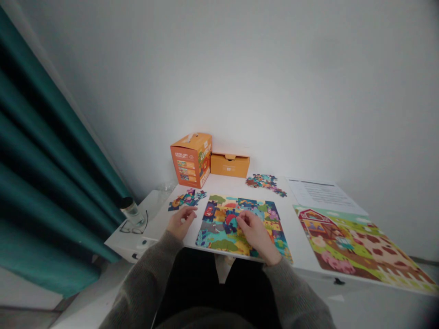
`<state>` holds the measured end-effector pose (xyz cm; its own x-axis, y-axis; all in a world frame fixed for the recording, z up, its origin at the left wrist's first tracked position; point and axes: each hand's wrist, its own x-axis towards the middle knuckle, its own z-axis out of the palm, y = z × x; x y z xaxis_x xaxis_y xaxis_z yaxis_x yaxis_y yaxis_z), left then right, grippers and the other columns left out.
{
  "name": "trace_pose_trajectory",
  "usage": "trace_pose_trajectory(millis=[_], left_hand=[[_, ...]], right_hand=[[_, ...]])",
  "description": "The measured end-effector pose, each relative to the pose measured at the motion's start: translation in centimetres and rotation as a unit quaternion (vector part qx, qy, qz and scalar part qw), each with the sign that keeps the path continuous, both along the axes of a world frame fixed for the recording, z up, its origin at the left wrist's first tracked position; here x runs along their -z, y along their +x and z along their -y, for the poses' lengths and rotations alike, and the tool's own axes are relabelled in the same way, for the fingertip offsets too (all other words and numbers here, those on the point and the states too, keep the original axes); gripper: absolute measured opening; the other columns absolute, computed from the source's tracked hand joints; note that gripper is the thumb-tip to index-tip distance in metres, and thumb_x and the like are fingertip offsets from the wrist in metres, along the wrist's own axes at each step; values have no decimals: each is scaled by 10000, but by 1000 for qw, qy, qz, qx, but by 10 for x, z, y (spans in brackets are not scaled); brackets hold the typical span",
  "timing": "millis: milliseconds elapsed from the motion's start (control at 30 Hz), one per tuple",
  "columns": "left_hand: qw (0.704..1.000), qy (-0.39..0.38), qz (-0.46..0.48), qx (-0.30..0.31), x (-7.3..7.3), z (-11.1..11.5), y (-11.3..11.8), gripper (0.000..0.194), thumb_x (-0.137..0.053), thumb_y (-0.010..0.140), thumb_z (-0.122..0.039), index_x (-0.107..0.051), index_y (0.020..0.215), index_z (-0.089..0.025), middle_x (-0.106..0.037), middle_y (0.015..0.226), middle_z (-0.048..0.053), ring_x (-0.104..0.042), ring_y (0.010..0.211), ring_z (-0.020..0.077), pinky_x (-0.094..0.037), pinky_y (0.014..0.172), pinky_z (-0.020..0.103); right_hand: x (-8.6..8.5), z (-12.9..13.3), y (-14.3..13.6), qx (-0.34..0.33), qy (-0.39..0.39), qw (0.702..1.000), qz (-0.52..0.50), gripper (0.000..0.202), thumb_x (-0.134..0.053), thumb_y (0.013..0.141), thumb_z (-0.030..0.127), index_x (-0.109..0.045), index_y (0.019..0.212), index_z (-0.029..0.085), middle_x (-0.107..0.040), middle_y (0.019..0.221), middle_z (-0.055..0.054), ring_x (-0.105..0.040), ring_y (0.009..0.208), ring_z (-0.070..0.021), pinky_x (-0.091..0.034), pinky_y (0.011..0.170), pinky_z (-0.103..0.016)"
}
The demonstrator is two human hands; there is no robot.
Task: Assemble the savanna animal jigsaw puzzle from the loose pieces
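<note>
A colourful jigsaw puzzle [222, 244] lies flat on the white table in front of me, with many pieces laid together. My right hand [253, 228] is over its middle, thumb and fingers pinched near a red and blue patch; anything between the fingertips is too small to make out. Left of the puzzle, my left hand [182, 222] rests over the table, thumb and forefinger apart, with nothing seen between them. Just beyond it is a small pile of loose pieces [188, 198]. A second pile of loose pieces [262, 180] lies behind the puzzle, to the right.
An orange puzzle box [192, 160] and an open orange carton [229, 165] stand at the back against the wall. To the right lie a printed sheet [322, 195] and a farm picture [360, 246]. Glasses [132, 228] and a lidded jar [133, 212] are at far left.
</note>
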<state>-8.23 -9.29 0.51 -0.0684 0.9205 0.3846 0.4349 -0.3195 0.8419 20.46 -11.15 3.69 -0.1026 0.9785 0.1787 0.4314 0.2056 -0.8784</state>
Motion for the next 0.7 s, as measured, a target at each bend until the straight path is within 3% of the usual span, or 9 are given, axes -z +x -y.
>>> trace_pose_trajectory(millis=[233,500,700], left_hand=[[996,-1,-84,35,9,-2,11,236,-550,848,-305,-727,924,-168,-742,872,58,-614,664,152,-483,621,261],[997,-13,-58,53,5,4,9,350,-573,833,-289,-655,1147,-158,-700,771,19,-568,593,126,-460,587,232],[997,-20,-50,54,5,2,7,322,-569,843,-304,-668,1115,-162,-701,778,20,-565,617,128,-458,608,236]], right_hand=[[-8,-26,-40,-62,-42,993,87,274,-504,917,225,-593,660,188,-638,617,6,-540,544,-115,-364,570,-226],[-10,-36,-64,-50,-76,988,125,279,-533,924,213,-641,670,174,-638,603,0,-540,543,-108,-344,571,-218],[-2,-37,-71,-30,-55,987,149,191,-578,899,225,-688,750,178,-659,675,-5,-539,594,-119,-346,605,-230]])
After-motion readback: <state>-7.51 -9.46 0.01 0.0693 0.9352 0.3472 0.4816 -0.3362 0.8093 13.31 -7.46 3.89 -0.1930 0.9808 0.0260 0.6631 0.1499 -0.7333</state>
